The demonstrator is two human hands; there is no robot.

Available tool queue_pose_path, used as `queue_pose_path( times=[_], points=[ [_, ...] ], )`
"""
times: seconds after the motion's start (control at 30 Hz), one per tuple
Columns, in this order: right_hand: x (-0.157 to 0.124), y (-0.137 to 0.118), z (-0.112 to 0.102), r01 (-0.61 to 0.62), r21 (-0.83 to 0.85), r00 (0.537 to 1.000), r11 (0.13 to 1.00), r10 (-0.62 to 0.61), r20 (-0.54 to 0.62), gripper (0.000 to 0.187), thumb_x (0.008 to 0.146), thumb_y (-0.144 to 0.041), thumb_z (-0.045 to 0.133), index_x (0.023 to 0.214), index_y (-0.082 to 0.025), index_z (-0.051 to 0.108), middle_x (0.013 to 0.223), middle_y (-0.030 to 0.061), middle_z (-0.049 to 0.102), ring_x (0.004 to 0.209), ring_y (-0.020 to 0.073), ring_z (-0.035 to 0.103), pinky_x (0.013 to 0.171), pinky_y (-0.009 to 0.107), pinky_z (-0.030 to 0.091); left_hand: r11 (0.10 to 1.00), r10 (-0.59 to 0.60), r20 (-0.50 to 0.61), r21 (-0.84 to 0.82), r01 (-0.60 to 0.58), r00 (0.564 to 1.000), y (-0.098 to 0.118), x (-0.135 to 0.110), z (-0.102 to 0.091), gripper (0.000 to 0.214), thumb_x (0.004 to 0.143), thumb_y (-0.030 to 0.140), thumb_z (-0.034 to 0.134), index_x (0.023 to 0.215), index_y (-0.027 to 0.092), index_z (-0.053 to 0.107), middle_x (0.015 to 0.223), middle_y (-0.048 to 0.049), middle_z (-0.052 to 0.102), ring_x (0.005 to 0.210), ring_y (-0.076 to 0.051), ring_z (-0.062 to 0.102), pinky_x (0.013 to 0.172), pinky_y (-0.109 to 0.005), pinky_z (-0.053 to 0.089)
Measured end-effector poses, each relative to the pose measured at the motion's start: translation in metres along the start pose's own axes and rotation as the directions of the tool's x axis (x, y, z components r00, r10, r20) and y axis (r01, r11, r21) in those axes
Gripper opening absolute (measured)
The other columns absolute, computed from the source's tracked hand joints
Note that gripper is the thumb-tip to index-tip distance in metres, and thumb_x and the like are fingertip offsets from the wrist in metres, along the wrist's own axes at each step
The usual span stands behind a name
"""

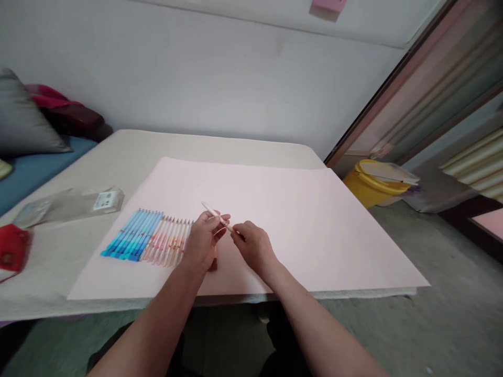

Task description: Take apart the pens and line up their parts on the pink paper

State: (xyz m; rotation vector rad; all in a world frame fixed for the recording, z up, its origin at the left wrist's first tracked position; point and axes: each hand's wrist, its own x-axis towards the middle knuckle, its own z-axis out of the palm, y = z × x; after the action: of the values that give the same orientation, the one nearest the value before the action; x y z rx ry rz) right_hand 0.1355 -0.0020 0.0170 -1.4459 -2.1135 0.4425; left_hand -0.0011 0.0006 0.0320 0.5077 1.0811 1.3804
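A pale pen (212,210) is held slantwise between my two hands, above the pink sheet. My left hand (204,236) grips its middle between thumb and fingers. On the other end, my right hand (253,245) is closed, hiding that tip. To the left of my hands lies a row of pens side by side: blue pens (132,234) at the far left, then pale pink-and-orange pens (168,241). Part of the row is covered by my left hand and wrist. A small brown piece (213,265) shows just beside that wrist.
The pink sheet (298,225) lies over a cloth-covered table (220,146). At the left are a clear plastic packet (78,204) and a red object (13,251). A yellow bin (363,186) stands on the floor at the right. A grey cushion (25,118) rests at the far left.
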Motion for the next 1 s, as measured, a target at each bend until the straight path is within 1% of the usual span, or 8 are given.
queue_pose_path(
  times=[0.07,0.17,0.3,0.5,0.57,0.73,0.9,1.0],
  points=[
    [0.0,-0.001,0.001,-0.007,-0.026,1.0,1.0,0.007,-0.006,0.013,0.085,-0.021,0.053,0.078,-0.021,0.064,0.074,0.0,0.055,0.064,0.0111,0.05,0.059,0.022,0.033,1.0,-0.007,-0.012,0.008,0.007,1.0,0.0,0.001,0.0,0.019,0.07,0.029,0.066,0.082,0.018,0.057,0.089,-0.0062,0.066,0.077,-0.014,0.058,0.072,-0.028,0.042],
    [0.001,-0.002,0.003,0.004,-0.022,1.0,1.0,-0.004,-0.006,0.011,0.085,-0.021,0.054,0.08,-0.021,0.064,0.075,-0.0002,0.056,0.064,0.0108,0.051,0.06,0.021,0.033,0.996,0.053,-0.07,0.072,-0.048,0.996,-0.002,0.004,-0.002,0.024,0.069,0.038,0.067,0.073,0.017,0.056,0.083,-0.0034,0.063,0.074,-0.012,0.055,0.068,-0.025,0.04],
    [-0.001,-0.003,0.005,0.021,0.001,1.0,1.0,-0.021,0.017,0.012,0.085,-0.022,0.054,0.079,-0.021,0.064,0.074,-0.0001,0.055,0.062,0.0101,0.05,0.058,0.021,0.032,0.987,0.115,-0.143,0.128,-0.097,0.983,-0.003,0.008,-0.006,0.022,0.065,0.033,0.071,0.067,0.015,0.057,0.07,0.0003,0.056,0.066,-0.009,0.051,0.064,-0.023,0.039],
    [-0.001,-0.004,0.003,0.001,0.021,1.0,1.0,-0.001,0.02,0.012,0.084,-0.02,0.055,0.076,-0.019,0.064,0.072,-0.0002,0.055,0.061,0.0097,0.049,0.058,0.021,0.032,0.992,0.113,-0.078,0.069,-0.108,0.991,0.0,0.008,-0.007,0.023,0.065,0.022,0.067,0.086,0.014,0.061,0.083,-0.0061,0.064,0.079,-0.014,0.058,0.073,-0.027,0.041],
    [0.0,-0.004,0.003,0.0,0.016,1.0,1.0,-0.001,0.015,0.012,0.084,-0.02,0.055,0.076,-0.019,0.063,0.072,-0.0003,0.055,0.061,0.0095,0.049,0.057,0.021,0.032,0.992,0.104,-0.078,0.077,-0.098,0.992,0.001,0.007,-0.007,0.021,0.067,0.025,0.067,0.084,0.016,0.06,0.085,-0.0055,0.064,0.079,-0.014,0.057,0.07,-0.026,0.041],
    [-0.002,-0.005,0.005,0.038,0.009,0.999,0.999,-0.038,0.023,0.013,0.085,-0.02,0.053,0.077,-0.019,0.063,0.073,-0.0003,0.055,0.064,0.0099,0.051,0.059,0.021,0.033,0.989,0.135,-0.169,0.088,-0.121,0.976,0.001,0.012,-0.009,0.019,0.064,0.027,0.071,0.071,0.015,0.059,0.071,0.0002,0.056,0.067,-0.009,0.051,0.064,-0.022,0.04],
    [-0.002,-0.005,0.005,0.052,-0.006,0.998,0.999,-0.052,0.027,0.014,0.085,-0.019,0.053,0.076,-0.018,0.062,0.074,0.0001,0.055,0.066,0.0104,0.052,0.06,0.021,0.033,0.996,0.093,-0.108,0.005,-0.093,0.99,0.002,0.014,-0.013,0.026,0.062,0.02,0.071,0.085,0.013,0.064,0.085,-0.0074,0.064,0.079,-0.014,0.058,0.07,-0.026,0.043],
    [-0.002,-0.006,0.004,0.059,-0.008,0.998,0.998,-0.058,0.023,0.014,0.085,-0.019,0.053,0.074,-0.018,0.061,0.073,-0.0002,0.055,0.065,0.0101,0.052,0.059,0.021,0.032,0.994,0.108,-0.115,0.026,-0.106,0.987,0.002,0.014,-0.013,0.023,0.064,0.024,0.071,0.084,0.015,0.063,0.085,-0.0049,0.062,0.078,-0.012,0.057,0.067,-0.023,0.042]
  ],
)
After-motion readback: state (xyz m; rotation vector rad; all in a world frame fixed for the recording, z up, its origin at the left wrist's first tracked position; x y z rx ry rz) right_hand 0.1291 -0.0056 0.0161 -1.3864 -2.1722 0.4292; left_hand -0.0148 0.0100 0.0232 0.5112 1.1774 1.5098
